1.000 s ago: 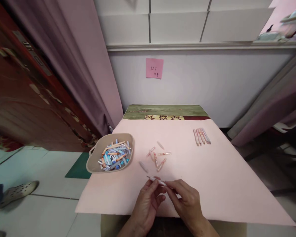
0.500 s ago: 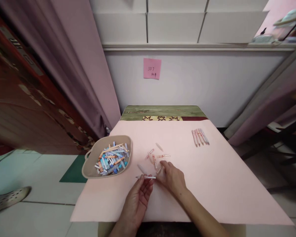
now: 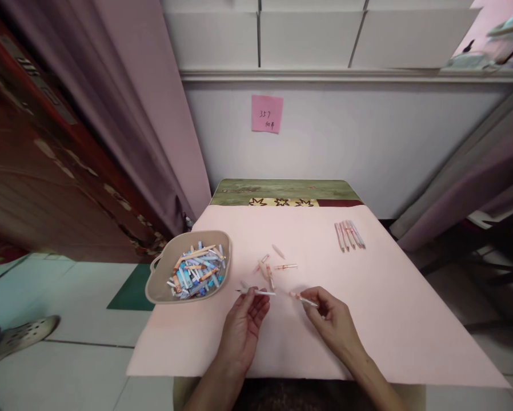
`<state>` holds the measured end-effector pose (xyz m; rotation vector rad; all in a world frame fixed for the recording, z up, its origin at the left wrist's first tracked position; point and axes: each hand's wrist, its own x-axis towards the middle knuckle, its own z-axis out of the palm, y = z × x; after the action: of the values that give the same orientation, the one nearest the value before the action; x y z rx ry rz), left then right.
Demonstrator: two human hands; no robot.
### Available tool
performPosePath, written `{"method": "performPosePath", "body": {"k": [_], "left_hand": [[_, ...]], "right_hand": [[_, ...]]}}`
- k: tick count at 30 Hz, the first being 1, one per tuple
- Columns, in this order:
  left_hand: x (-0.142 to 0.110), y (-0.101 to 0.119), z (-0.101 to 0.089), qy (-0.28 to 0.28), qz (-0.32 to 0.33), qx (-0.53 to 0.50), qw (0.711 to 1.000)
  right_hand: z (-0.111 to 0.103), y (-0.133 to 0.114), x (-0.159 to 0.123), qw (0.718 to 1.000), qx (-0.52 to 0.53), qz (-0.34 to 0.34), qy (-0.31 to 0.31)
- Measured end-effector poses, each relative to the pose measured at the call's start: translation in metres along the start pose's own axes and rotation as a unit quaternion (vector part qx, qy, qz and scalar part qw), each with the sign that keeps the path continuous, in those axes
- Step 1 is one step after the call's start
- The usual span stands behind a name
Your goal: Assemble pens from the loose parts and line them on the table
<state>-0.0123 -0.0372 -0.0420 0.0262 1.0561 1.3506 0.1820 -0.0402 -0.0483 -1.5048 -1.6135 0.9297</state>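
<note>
Above pink worktop point(image 3: 393, 319), now lifted from among loose pen parts point(image 3: 285, 266): patterned barrel point(image 3: 301, 298), grasped in right hand point(image 3: 334, 318). Pinched in left hand point(image 3: 243, 324): white pen part point(image 3: 265, 293). Leaves both hands occupied.

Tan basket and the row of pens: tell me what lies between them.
In the head view, a loose cluster of pen parts lies on the pink sheet between the tan basket and the row of pens.
</note>
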Motion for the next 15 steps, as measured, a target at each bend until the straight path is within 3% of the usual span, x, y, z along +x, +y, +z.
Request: {"method": "performPosePath", "body": {"k": [6, 15], "left_hand": [[-0.005, -0.001, 0.007, -0.012, 0.021, 0.009, 1.0], [-0.012, -0.004, 0.01, -0.021, 0.049, 0.036, 0.998]], "right_hand": [[0.007, -0.025, -0.015, 0.997, 0.045, -0.029, 0.057], [0.006, -0.017, -0.017, 0.996, 0.048, -0.043, 0.061]]}}
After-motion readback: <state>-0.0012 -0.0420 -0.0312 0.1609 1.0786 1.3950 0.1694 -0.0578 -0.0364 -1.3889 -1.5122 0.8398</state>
